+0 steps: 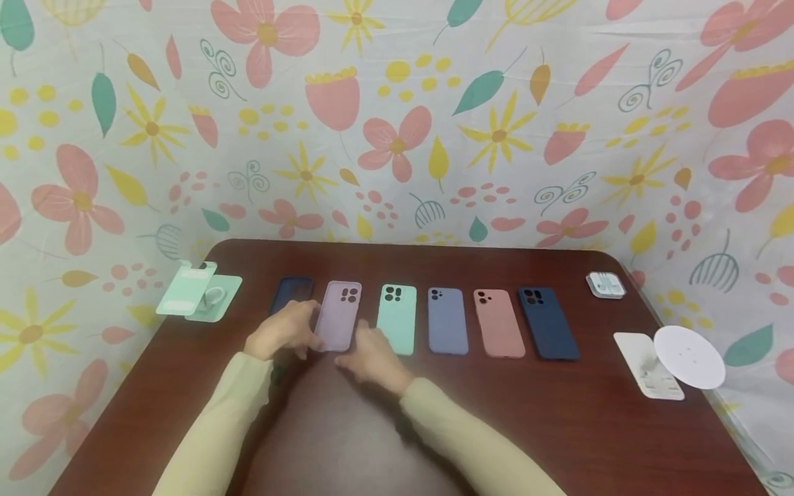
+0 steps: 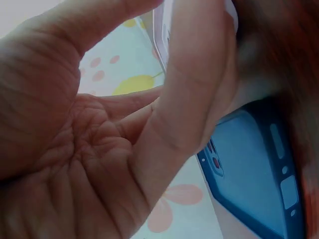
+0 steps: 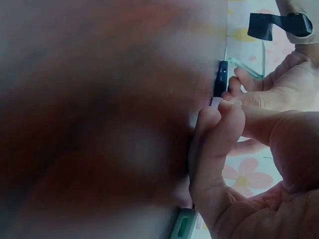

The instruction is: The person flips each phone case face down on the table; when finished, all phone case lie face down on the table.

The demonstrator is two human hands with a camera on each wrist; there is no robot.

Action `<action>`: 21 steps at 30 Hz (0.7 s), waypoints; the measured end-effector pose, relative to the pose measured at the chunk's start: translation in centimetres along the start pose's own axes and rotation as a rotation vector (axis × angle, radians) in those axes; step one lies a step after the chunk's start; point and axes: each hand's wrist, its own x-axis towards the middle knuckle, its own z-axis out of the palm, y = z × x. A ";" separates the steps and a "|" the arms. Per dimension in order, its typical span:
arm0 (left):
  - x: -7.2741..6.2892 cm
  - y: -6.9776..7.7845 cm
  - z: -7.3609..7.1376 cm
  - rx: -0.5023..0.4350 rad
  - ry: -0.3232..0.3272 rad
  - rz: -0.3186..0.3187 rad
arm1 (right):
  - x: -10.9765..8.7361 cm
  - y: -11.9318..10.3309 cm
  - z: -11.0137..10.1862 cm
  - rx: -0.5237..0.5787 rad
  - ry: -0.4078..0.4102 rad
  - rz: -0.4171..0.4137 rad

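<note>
A lilac phone case (image 1: pixel 338 317) lies on the table between both hands. My left hand (image 1: pixel 288 329) holds it at the left edge, thumb low and fingers higher up. In the left wrist view the curled fingers (image 2: pixel 192 74) hide most of that case. My right hand (image 1: pixel 377 359) grips its lower right corner; in the right wrist view thumb and fingertips come together at a lilac edge (image 3: pixel 216 102). Partly behind the left hand is a dark blue case (image 1: pixel 291 291), its see-through back plain in the left wrist view. A mint case (image 1: pixel 398 320) lies just right of the right hand.
Further right in the row lie a periwinkle case (image 1: pixel 448 322), a pink case (image 1: pixel 500 324) and a navy case (image 1: pixel 549 324). A mint folding stand (image 1: pixel 186 291) is at the left edge. Boxed earphones (image 1: pixel 605 284) and a white stand (image 1: pixel 688 357) sit at the right edge.
</note>
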 end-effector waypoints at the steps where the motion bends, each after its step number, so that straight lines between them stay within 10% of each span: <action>1: 0.1 0.0 0.0 0.002 -0.003 -0.003 | 0.1 -0.2 -0.1 -0.001 0.001 0.012; 21: 0.6 -0.5 0.4 -0.065 -0.017 0.003 | 2.6 0.7 0.9 0.040 -0.026 0.071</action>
